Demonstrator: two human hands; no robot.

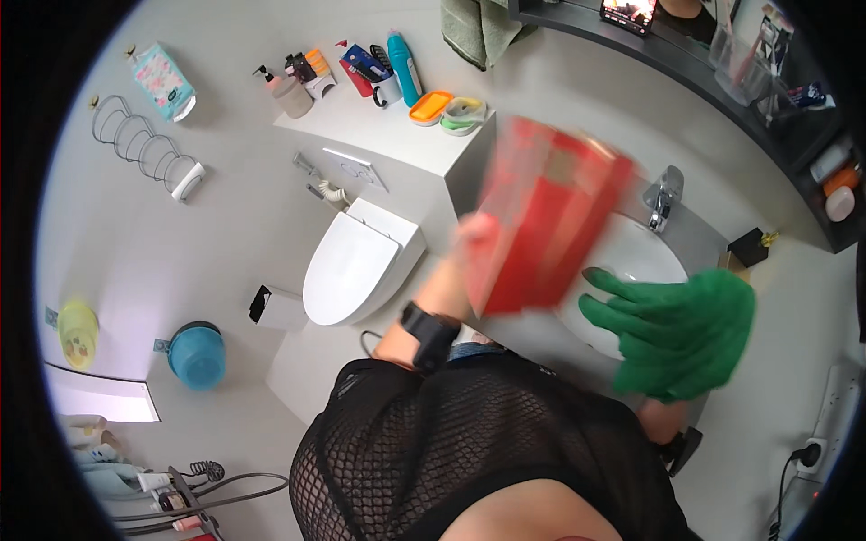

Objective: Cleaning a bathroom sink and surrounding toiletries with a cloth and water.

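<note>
A red box (550, 216), smeared by motion, hangs tilted in front of me between the toilet and the sink. Its left side is gripped by my left hand (474, 236), and its far fingers are hidden behind the box. Around my left wrist is a black band with a dark device. On my right hand (677, 329) is a green fabric glove, fingers stretched out and apart, pointing toward the box over the right part of the white washbasin (663, 257). Nothing shows in that hand.
A chrome faucet (664, 194) stands behind the basin. To the left is a white toilet (352, 266) with its lid down. Bottles and a blue cleaner bottle (403, 68) line a white ledge (388, 131). A dark shelf (686, 68) curves along the upper right, holding a phone (629, 13).
</note>
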